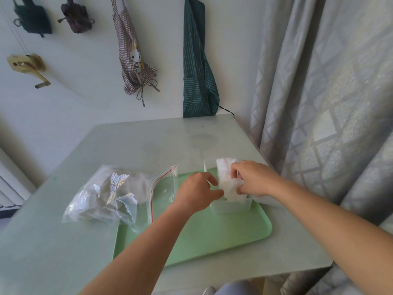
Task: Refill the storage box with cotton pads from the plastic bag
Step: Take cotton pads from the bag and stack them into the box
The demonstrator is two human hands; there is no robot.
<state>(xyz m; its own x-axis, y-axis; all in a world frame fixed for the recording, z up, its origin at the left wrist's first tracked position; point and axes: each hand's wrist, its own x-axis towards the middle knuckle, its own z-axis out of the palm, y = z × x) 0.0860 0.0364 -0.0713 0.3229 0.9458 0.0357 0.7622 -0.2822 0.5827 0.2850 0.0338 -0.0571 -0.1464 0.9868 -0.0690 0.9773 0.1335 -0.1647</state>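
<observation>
The right hand [253, 177] has its fingers curled around the right side of a white stack of soft cotton pads [225, 177], pinching it from above. The left hand [197, 190] meets the same stack from the other side, with thumb and bent fingers closed on its left edge. The stack stands upright between the two hands. Its lower end is inside a small translucent pale plastic storage box [231, 206] and its upper end rises above the rim.

The box stands in the far right part of a flat mint-green plastic tray [202, 237], which lies on a pale grey-green table [148, 141]. To the left lies a crumpled clear plastic zip bag with a red seal line [119, 192]. Its mouth end is on the tray's left edge and the rest is on the table. Something white shows dimly inside the bag, and neither hand touches it.

On the white wall behind the table hang a brown-checked apron with a cartoon rabbit patch [134, 56] and a dark green striped apron [197, 67]. A grey patterned curtain [329, 81] fills the right side, just beside the table.
</observation>
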